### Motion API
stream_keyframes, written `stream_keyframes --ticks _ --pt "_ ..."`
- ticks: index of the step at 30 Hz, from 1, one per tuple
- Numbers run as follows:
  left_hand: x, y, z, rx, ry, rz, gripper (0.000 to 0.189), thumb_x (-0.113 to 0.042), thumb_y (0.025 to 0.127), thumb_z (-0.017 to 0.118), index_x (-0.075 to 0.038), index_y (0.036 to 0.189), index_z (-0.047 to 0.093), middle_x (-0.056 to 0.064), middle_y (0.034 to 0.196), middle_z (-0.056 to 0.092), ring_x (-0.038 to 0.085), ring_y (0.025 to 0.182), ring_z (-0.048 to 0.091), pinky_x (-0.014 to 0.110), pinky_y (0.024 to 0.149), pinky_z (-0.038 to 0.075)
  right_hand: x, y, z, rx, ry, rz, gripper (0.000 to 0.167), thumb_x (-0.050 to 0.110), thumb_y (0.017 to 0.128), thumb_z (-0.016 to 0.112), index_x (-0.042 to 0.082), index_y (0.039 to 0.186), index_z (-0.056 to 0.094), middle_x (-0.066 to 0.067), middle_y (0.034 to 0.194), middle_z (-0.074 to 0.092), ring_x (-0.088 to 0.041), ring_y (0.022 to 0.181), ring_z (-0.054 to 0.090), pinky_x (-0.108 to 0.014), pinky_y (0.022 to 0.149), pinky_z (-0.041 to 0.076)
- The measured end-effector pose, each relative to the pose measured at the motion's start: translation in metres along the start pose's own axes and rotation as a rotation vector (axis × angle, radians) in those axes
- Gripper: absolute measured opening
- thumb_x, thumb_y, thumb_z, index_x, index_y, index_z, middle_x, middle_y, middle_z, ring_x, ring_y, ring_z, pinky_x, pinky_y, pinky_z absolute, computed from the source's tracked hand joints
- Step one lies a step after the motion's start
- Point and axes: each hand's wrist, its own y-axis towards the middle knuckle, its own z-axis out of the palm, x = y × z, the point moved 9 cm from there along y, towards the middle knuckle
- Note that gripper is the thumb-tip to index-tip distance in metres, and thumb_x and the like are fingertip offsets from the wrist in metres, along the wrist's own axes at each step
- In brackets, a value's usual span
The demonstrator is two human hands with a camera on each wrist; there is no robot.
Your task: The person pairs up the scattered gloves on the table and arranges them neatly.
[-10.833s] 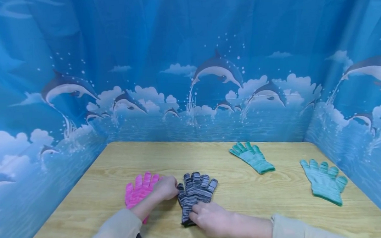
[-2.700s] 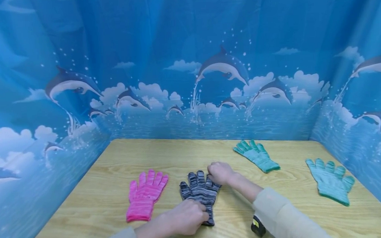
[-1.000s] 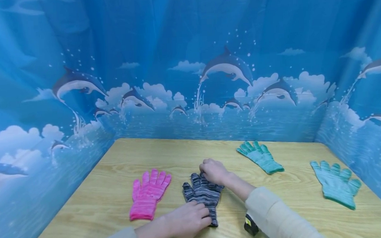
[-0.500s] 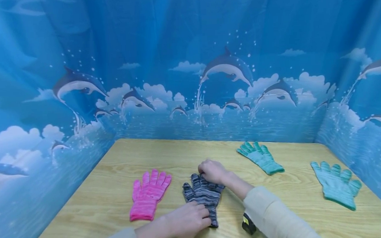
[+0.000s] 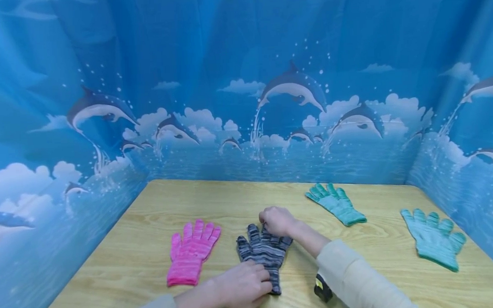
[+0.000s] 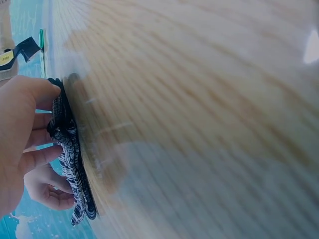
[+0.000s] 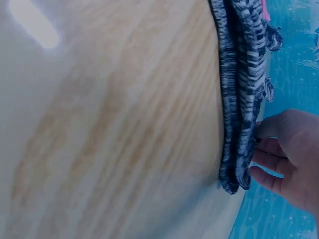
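A black-and-grey striped knit glove [image 5: 264, 254] lies palm-flat near the middle of the table, fingers pointing away. In the right wrist view, the glove [image 7: 244, 94] shows two layers lying one on the other. My left hand [image 5: 244, 286] holds its cuff, fingers bent over the edge. My right hand [image 5: 277, 220] pinches one of its middle fingers at the far end; the tip is hidden behind the hand. From the left wrist, my left hand's thumb and fingers meet the dark cuff [image 6: 61, 117].
A pink glove [image 5: 191, 255] lies flat to the left. Two green gloves lie apart on the right, one farther back [image 5: 337, 204], one near the right edge [image 5: 436, 240]. A blue dolphin-print curtain [image 5: 210, 82] encloses the wooden table [image 5: 139, 241].
Earlier, my left hand was at the striped glove's thumb side and my right at its cuff. Since 2.7 s ago, my right hand has shifted from its outer finger to a middle one.
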Motion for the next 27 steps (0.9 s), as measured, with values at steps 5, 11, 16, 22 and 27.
stream_keyframes --ticks 5,11,16,22,27 --pt "0.000 0.000 0.000 -0.014 -0.007 0.007 0.013 -0.036 0.080 0.064 -0.024 0.079 0.060 -0.011 0.076 0.051 0.005 0.072 0.049 0.019 0.060 0.034 0.003 0.001 0.000 -0.047 -0.064 -0.024 0.004 0.005 0.084 0.060 0.009 0.082 0.061 -0.004 0.077 0.058 -0.021 0.074 0.058 -0.034 0.060 0.048" --pt "0.001 0.000 0.000 -0.026 -0.010 0.004 0.013 -0.036 0.080 0.064 -0.024 0.078 0.060 -0.011 0.075 0.051 0.005 0.071 0.049 0.020 0.059 0.034 0.001 0.001 -0.002 -0.092 -0.089 -0.010 0.014 0.006 0.084 0.061 0.011 0.072 0.056 -0.002 0.069 0.053 -0.020 0.066 0.055 -0.033 0.054 0.046" --pt "0.001 0.001 0.001 -0.024 -0.014 0.000 0.014 -0.037 0.081 0.064 -0.024 0.078 0.060 -0.011 0.075 0.051 0.005 0.071 0.049 0.020 0.059 0.035 -0.001 0.001 0.002 -0.045 -0.079 -0.016 0.011 0.005 0.083 0.062 0.011 0.074 0.062 -0.001 0.072 0.056 -0.019 0.070 0.057 -0.031 0.059 0.047" --pt "0.001 0.000 0.000 -0.022 -0.021 0.002 0.015 -0.037 0.082 0.063 -0.023 0.078 0.061 -0.011 0.075 0.051 0.005 0.071 0.049 0.019 0.059 0.035 0.007 0.002 -0.011 -0.056 0.007 -0.039 0.012 0.004 0.084 0.062 0.008 0.091 0.069 -0.003 0.087 0.063 -0.019 0.083 0.061 -0.031 0.069 0.051" --pt "0.001 0.000 -0.001 -0.030 -0.011 -0.001 0.016 -0.038 0.083 0.062 -0.023 0.077 0.060 -0.011 0.074 0.050 0.005 0.069 0.049 0.020 0.058 0.034 0.024 0.008 -0.020 -0.045 0.089 -0.081 0.015 0.009 0.084 0.065 0.007 0.098 0.068 -0.005 0.093 0.065 -0.020 0.087 0.061 -0.032 0.072 0.050"
